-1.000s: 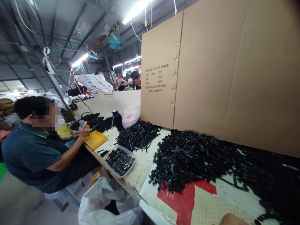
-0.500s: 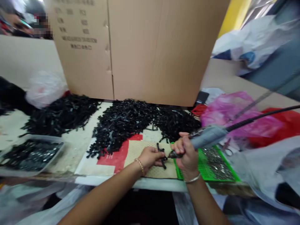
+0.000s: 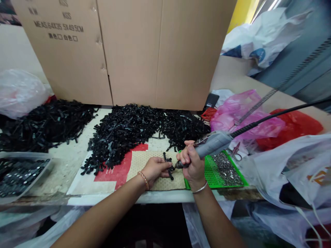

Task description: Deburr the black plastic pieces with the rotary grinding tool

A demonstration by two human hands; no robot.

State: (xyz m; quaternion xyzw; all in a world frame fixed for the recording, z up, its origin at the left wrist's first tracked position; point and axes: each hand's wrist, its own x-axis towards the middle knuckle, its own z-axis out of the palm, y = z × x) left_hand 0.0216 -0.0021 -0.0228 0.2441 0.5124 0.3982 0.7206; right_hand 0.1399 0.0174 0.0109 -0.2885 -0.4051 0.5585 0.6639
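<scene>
Between the fingertips of my left hand (image 3: 157,169) is a small black part (image 3: 168,166) with a long thin bar and shorter pieces across it. My right hand (image 3: 191,163) wraps round a grey electric screwdriver (image 3: 213,144), held at a slant with a black cable running up to the right. The screwdriver's tip points left and meets or almost meets the black part; I cannot tell if they touch. Both hands are over a tan textured mat (image 3: 141,162). Just right of my right hand, a green tray (image 3: 210,175) holds many small shiny metal pieces.
Heaps of black parts (image 3: 129,127) cover the back of the table, before a large cardboard box (image 3: 155,51). A clear plastic tub (image 3: 49,168) of dark parts stands at left. A pink bag (image 3: 232,117), a red bag (image 3: 297,127) and scissors (image 3: 236,153) lie right. A coil spring (image 3: 274,89) slants above.
The whole view has shifted, so things appear further left, and it is sharper now. My hands keep the same hold on the black part and the screwdriver.
</scene>
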